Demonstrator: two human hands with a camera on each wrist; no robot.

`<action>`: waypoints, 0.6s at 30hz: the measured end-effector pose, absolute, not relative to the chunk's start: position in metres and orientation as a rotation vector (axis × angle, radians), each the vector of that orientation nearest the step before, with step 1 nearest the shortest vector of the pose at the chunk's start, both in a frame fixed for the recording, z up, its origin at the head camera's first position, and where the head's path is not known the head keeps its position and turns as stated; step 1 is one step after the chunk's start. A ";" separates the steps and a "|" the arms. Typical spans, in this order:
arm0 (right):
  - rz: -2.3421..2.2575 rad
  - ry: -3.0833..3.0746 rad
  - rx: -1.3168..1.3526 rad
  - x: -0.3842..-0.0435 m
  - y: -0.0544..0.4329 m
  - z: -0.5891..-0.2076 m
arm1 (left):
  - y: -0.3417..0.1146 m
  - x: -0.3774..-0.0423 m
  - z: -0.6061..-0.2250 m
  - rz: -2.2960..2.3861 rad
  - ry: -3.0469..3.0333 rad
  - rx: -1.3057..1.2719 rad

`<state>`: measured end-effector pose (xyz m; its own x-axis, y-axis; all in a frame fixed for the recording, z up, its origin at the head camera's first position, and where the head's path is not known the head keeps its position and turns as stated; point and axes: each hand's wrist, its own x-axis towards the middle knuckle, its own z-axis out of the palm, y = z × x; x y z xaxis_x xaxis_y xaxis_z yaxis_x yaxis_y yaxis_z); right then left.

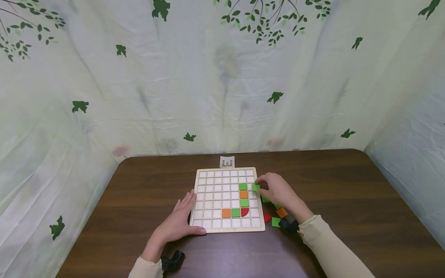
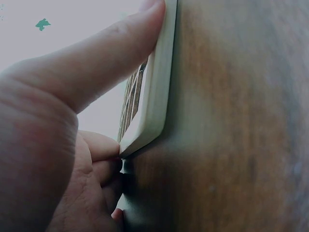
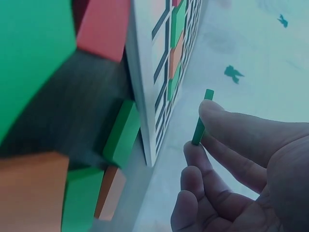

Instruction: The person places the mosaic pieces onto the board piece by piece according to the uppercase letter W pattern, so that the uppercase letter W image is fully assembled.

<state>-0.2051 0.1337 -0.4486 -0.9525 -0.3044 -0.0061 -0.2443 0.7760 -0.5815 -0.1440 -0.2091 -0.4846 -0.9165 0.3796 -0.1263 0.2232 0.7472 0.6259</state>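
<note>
A pale wooden grid board (image 1: 210, 202) lies on the table. My left hand (image 1: 177, 224) rests against its left side, fingers along the edge and thumb on the near left corner; the left wrist view shows the thumb (image 2: 116, 50) on the rim. Over the right edge of the board, my right hand (image 1: 279, 191) pinches a green square tile (image 3: 199, 128) between thumb and fingertip. Set in the grid are green tiles (image 1: 244, 202), an upper orange tile (image 1: 243, 194), a lower orange tile (image 1: 226, 213) and a red rounded tile (image 1: 245, 212).
Right of the board lie loose tiles, partly under my right wrist: a red one (image 1: 267, 217), an orange one (image 1: 282, 212) and several green ones (image 1: 276, 222). A small printed card (image 1: 227, 161) with a grid picture lies behind the board. A leaf-patterned curtain (image 1: 222, 96) hangs behind the table.
</note>
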 end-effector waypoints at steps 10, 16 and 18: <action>-0.917 2.867 -0.529 -0.200 0.121 -0.449 | -0.210 -0.144 -0.485 0.927 2.700 0.484; -0.916 2.874 -0.544 -0.196 0.111 -0.448 | -0.210 -0.145 -0.486 0.922 2.702 0.485; -0.920 2.870 -0.545 -0.196 0.108 -0.449 | -0.210 -0.145 -0.486 0.918 2.704 0.486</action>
